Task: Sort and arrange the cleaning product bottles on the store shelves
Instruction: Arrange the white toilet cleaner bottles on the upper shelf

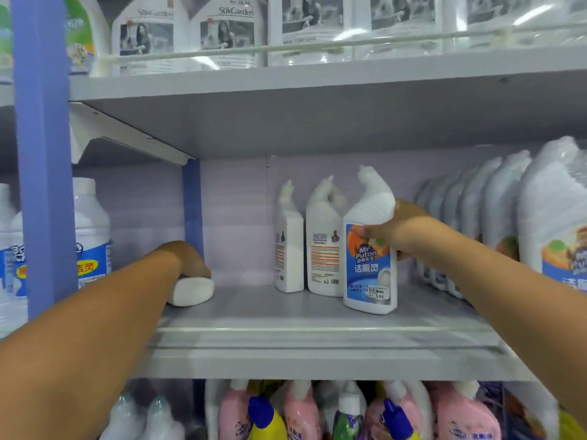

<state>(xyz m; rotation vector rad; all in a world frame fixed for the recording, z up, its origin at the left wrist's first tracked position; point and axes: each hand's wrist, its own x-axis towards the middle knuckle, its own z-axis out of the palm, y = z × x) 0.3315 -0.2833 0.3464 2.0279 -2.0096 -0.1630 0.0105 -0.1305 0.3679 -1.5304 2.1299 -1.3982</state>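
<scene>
Two bare forearms reach in over the grey shelf [317, 331]. The left hand [187, 260] curls over a white bottle [192, 291] lying on its side at the shelf's left end. The right hand [392, 228] grips the shoulder of an upright blue-labelled bottle [370, 265] near the front edge. Behind it stand two white bottles [308, 246], backs facing out.

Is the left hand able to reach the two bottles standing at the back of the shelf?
Probably yes, once freed. The left hand holds a lying white bottle, and bare shelf separates it from the two back bottles.
</scene>
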